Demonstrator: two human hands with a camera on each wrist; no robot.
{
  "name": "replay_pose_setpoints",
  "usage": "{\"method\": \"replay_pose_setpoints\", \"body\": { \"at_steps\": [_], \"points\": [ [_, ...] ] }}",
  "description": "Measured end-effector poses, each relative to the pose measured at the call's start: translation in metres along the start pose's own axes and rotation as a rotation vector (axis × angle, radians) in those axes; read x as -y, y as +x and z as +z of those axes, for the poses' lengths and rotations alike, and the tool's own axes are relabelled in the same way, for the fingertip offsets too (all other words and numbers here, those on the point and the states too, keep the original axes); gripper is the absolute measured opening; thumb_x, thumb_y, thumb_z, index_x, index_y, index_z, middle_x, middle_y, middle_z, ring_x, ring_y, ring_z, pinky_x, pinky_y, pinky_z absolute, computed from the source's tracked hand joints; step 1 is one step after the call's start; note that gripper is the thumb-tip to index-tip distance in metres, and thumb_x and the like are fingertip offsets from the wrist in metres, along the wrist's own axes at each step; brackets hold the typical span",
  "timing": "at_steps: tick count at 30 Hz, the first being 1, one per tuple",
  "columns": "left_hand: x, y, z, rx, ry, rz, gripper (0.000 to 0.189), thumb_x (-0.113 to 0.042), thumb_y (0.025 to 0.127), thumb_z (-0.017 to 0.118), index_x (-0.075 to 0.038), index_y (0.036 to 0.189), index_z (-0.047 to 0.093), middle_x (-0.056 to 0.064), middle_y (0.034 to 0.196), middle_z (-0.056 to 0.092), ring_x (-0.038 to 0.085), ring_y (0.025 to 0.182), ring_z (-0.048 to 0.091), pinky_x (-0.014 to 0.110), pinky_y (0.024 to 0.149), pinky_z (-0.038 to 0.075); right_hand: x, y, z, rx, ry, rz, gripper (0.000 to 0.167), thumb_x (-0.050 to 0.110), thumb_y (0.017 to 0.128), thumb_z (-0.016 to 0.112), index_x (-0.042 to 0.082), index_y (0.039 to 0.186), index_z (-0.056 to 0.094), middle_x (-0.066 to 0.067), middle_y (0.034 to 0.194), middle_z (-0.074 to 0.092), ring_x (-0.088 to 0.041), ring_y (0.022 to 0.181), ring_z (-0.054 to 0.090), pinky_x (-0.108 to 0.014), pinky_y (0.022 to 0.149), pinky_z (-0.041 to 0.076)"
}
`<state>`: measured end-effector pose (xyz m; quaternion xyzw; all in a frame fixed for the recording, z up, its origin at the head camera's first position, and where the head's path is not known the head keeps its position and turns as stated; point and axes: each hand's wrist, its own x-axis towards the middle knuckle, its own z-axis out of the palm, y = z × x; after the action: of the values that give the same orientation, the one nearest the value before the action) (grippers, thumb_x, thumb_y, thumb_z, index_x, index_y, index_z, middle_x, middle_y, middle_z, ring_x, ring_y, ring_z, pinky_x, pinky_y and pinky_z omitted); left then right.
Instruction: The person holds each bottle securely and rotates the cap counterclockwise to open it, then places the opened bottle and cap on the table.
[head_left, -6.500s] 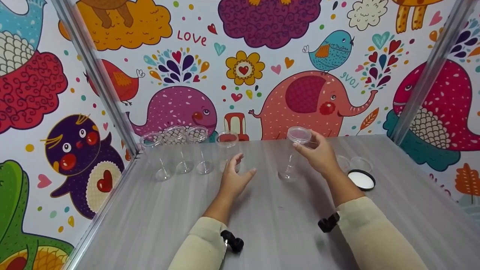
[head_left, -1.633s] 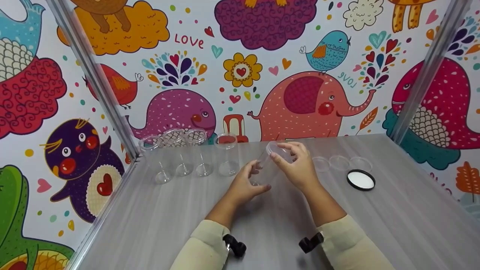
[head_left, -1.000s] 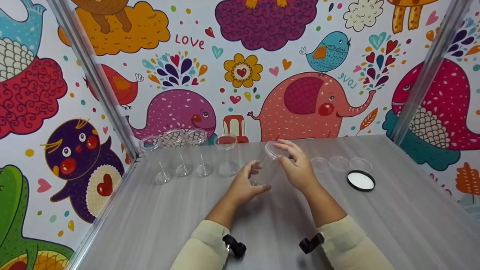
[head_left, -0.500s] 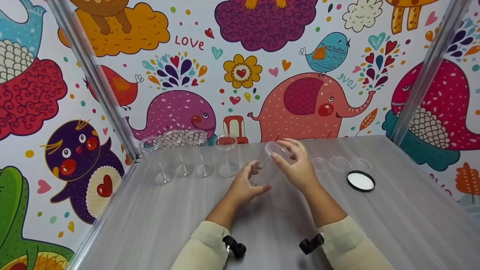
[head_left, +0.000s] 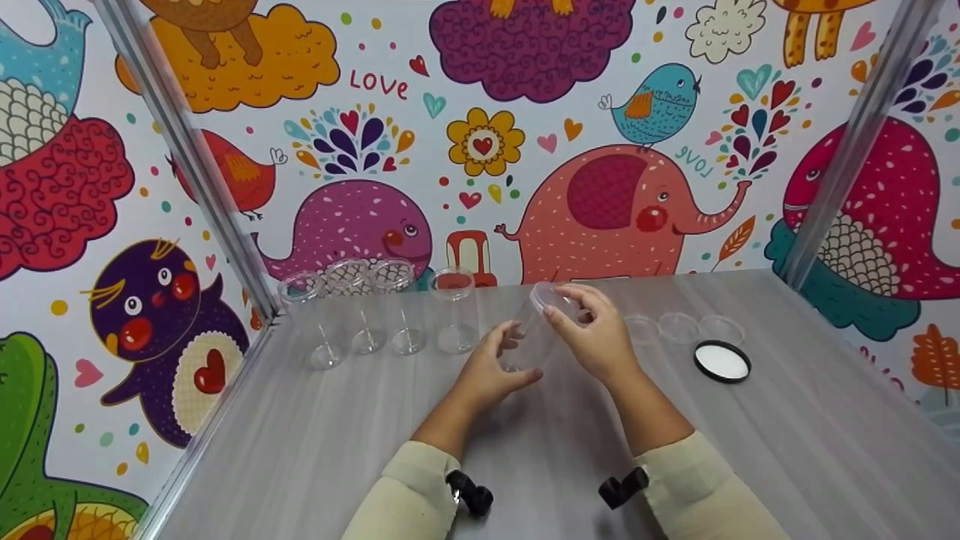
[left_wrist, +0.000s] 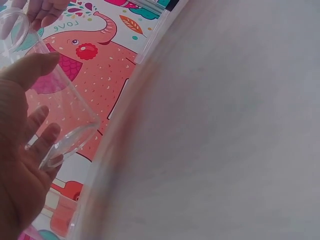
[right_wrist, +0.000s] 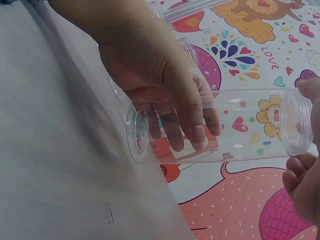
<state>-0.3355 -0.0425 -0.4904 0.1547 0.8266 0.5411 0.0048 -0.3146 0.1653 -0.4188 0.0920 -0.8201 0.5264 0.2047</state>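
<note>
A clear plastic jar (head_left: 534,339) is held tilted above the table between both hands, its rim end up and to the right. My left hand (head_left: 489,369) grips the body near the base, thumb on one side and fingers on the other; the left wrist view shows the jar's round base (left_wrist: 75,142) close to the fingers. With thumb and fingers, my right hand (head_left: 598,336) pinches the ringed rim end (right_wrist: 296,122). Whether a separate lid sits on that end, I cannot tell. No contents show through the jar wall.
Several similar clear jars stand upright at back left, the nearest jar (head_left: 454,315) just beyond my left hand. On the right lie flat clear discs (head_left: 721,330) and a black-rimmed white disc (head_left: 722,361). A patterned wall (head_left: 480,217) and metal posts (head_left: 840,150) bound the grey table (head_left: 360,450).
Earlier the right hand alone held the jar upright, farther right; since then it came to the middle and the left hand took hold. Lately only the right fingers shift slightly at the rim.
</note>
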Motion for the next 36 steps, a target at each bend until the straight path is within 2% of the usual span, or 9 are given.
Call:
{"method": "replay_pose_setpoints", "body": {
  "at_steps": [7, 13, 15, 19, 21, 24, 27, 31, 36],
  "points": [
    [0.0005, 0.0016, -0.0004, 0.006, -0.012, 0.034, 0.089, -0.043, 0.080, 0.094, -0.027, 0.155, 0.048, -0.003, 0.150, 0.061, 0.027, 0.144, 0.056, 0.053, 0.117, 0.053, -0.0005, 0.0007, 0.0000, 0.028, 0.035, -0.037, 0.038, 0.023, 0.100, 0.073, 0.012, 0.136, 0.073, -0.004, 0.152, 0.063, -0.031, 0.126, 0.062, -0.046, 0.104, 0.054],
    [0.0005, 0.0014, -0.0004, 0.006, -0.015, 0.026, 0.089, -0.041, 0.082, 0.093, -0.026, 0.157, 0.047, -0.003, 0.150, 0.061, 0.028, 0.144, 0.056, 0.055, 0.117, 0.052, -0.0019, 0.0010, -0.0008, 0.060, 0.056, -0.041, 0.037, 0.017, 0.102, 0.065, 0.015, 0.138, 0.072, -0.002, 0.156, 0.061, -0.026, 0.128, 0.062, -0.035, 0.099, 0.055],
    [0.0003, 0.0015, -0.0004, 0.006, -0.016, 0.022, 0.089, -0.040, 0.082, 0.093, -0.025, 0.157, 0.047, -0.002, 0.150, 0.061, 0.029, 0.144, 0.056, 0.055, 0.117, 0.052, -0.0022, 0.0008, -0.0008, 0.069, 0.071, -0.040, 0.038, 0.016, 0.102, 0.062, 0.017, 0.139, 0.072, -0.001, 0.158, 0.059, -0.026, 0.133, 0.061, -0.036, 0.100, 0.056],
    [-0.0004, 0.0015, -0.0007, 0.008, -0.020, 0.022, 0.089, -0.040, 0.082, 0.093, -0.025, 0.157, 0.047, 0.000, 0.151, 0.061, 0.030, 0.144, 0.056, 0.056, 0.117, 0.052, -0.0036, 0.0011, -0.0002, 0.078, 0.110, -0.039, 0.039, 0.013, 0.102, 0.059, 0.018, 0.138, 0.072, -0.001, 0.161, 0.057, -0.028, 0.146, 0.056, -0.051, 0.113, 0.055],
    [-0.0009, 0.0012, -0.0009, 0.010, -0.026, 0.024, 0.088, -0.041, 0.082, 0.093, -0.027, 0.156, 0.048, 0.000, 0.151, 0.061, 0.029, 0.144, 0.056, 0.055, 0.117, 0.052, -0.0040, 0.0015, 0.0002, 0.078, 0.118, -0.041, 0.039, 0.013, 0.102, 0.058, 0.018, 0.138, 0.073, -0.001, 0.161, 0.056, -0.028, 0.148, 0.054, -0.053, 0.114, 0.053],
    [-0.0008, 0.0010, -0.0011, 0.011, -0.023, 0.023, 0.088, -0.041, 0.082, 0.093, -0.028, 0.155, 0.048, -0.001, 0.151, 0.061, 0.029, 0.144, 0.056, 0.056, 0.117, 0.052, -0.0043, 0.0019, 0.0006, 0.069, 0.108, -0.053, 0.039, 0.017, 0.101, 0.063, 0.019, 0.139, 0.071, -0.001, 0.161, 0.055, -0.027, 0.144, 0.055, -0.047, 0.109, 0.054],
    [-0.0004, 0.0011, -0.0006, 0.007, -0.011, 0.022, 0.087, -0.042, 0.082, 0.093, -0.029, 0.155, 0.048, -0.002, 0.151, 0.061, 0.029, 0.144, 0.056, 0.056, 0.116, 0.053, -0.0030, 0.0019, 0.0007, 0.043, 0.080, -0.057, 0.042, 0.027, 0.099, 0.072, 0.021, 0.141, 0.069, -0.002, 0.160, 0.054, -0.028, 0.140, 0.054, -0.042, 0.102, 0.052],
    [0.0003, 0.0010, -0.0001, 0.002, -0.006, 0.026, 0.088, -0.044, 0.081, 0.093, -0.031, 0.155, 0.048, -0.003, 0.151, 0.061, 0.029, 0.144, 0.056, 0.057, 0.116, 0.053, -0.0031, 0.0020, 0.0015, 0.005, 0.041, -0.022, 0.053, 0.042, 0.094, 0.081, 0.024, 0.142, 0.068, -0.004, 0.153, 0.054, -0.030, 0.135, 0.053, -0.048, 0.106, 0.052],
    [0.0017, 0.0012, -0.0005, 0.005, -0.002, 0.044, 0.091, -0.044, 0.082, 0.093, -0.024, 0.158, 0.046, -0.002, 0.150, 0.061, 0.029, 0.144, 0.056, 0.057, 0.116, 0.053, -0.0029, 0.0013, 0.0015, -0.014, 0.002, 0.011, 0.057, 0.049, 0.088, 0.086, 0.024, 0.137, 0.072, -0.006, 0.145, 0.056, -0.028, 0.129, 0.053, -0.053, 0.105, 0.055]
  ]
}}
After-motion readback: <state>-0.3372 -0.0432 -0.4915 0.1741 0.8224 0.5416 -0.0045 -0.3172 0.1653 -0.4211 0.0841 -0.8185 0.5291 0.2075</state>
